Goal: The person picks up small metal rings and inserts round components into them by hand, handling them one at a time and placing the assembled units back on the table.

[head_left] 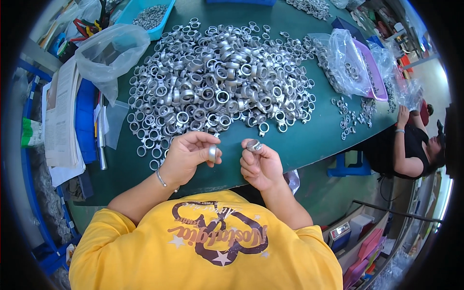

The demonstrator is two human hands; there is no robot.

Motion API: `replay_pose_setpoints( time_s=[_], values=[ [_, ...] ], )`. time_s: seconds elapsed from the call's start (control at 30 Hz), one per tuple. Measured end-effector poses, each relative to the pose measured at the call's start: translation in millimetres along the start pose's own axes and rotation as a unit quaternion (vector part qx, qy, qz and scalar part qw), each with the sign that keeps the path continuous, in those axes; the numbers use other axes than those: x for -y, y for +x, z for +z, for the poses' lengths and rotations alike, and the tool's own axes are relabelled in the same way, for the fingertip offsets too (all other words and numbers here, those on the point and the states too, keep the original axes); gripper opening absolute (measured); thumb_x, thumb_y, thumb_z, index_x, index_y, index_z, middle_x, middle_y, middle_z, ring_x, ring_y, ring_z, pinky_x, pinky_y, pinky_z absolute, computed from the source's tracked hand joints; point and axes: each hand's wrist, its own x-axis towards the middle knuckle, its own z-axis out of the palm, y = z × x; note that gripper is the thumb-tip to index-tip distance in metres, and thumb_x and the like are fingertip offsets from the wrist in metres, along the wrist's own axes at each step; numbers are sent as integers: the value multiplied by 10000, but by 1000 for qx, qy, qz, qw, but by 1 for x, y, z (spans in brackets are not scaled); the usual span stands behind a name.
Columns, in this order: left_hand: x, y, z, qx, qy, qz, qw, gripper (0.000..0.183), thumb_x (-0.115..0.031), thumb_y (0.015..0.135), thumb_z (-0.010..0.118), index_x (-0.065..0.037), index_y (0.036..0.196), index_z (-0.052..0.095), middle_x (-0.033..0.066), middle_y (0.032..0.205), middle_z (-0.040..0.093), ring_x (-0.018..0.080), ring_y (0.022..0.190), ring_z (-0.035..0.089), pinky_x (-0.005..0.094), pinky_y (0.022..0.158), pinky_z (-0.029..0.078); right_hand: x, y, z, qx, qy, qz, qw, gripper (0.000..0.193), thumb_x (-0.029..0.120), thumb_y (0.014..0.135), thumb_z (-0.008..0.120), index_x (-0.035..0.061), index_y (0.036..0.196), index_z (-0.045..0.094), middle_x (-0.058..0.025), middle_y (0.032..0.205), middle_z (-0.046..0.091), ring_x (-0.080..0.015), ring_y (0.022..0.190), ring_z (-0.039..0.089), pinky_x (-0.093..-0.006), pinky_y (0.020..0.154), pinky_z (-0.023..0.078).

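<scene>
My left hand is closed, pinching a silver metal ring between thumb and fingers. To its right, my right hand grips another silver metal ring with a small lug at its side, its opening tilted upward. Both hands are held apart, over the near edge of the green table. Just beyond them spreads a large heap of similar metal rings, piled highest in the middle and scattered singly toward the near left.
At the left are a clear plastic bag, papers and a blue bin. A light-blue tray of small parts stands far left. A pink tray and plastic bag lie right. Another person sits at the right.
</scene>
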Motion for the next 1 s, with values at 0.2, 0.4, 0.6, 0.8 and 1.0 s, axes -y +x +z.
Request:
replay_pose_setpoints(
  time_s=[0.2, 0.4, 0.6, 0.8, 1.0],
  values=[
    [-3, -1, 3, -12, 6, -52, 999, 206, -102, 832, 633, 2, 1005, 593, 109, 769, 648, 165, 673, 641, 228, 552, 497, 2, 0, -11, 83, 40, 15, 996, 252, 153, 880, 383, -20, 1014, 507, -103, 639, 537, -158, 411, 400, -254, 375, 316],
    [-6, -2, 4, -43, -26, -74, 996, 196, -19, 827, 567, 3, 1021, 557, 146, 873, 630, 174, 697, 629, 228, 528, 505, 5, -4, 22, -102, -178, -194, 959, 280, -25, 773, 497, -20, 1050, 531, -143, 730, 596, -168, 503, 512, -219, 405, 375],
    [-2, 1, 5, 7, -50, -39, 998, 267, 66, 762, 487, -9, 1018, 505, 134, 938, 564, 134, 691, 550, 206, 483, 449, 50, 7, -8, -254, -716, -383, 526, 119, 131, 782, 619, 37, 851, 642, -103, 706, 625, -271, 647, 614, -337, 549, 483],
    [0, -2, 8, -7, -18, -73, 997, 191, 61, 778, 528, 2, 959, 533, 100, 861, 567, 83, 587, 478, 184, 444, 371, 34, 8, -4, -265, -833, -319, 367, 135, 165, 793, 624, 46, 850, 654, -97, 745, 629, -247, 633, 618, -355, 596, 495],
    [5, 5, 16, 3, 166, -31, 986, 241, -28, 771, 682, -30, 991, 583, 4, 863, 577, 22, 664, 491, 146, 596, 407, 4, 3, 11, -118, -466, -250, 840, 114, 6, 838, 563, -52, 929, 601, -58, 672, 597, -43, 461, 461, -165, 413, 334]
  ],
)
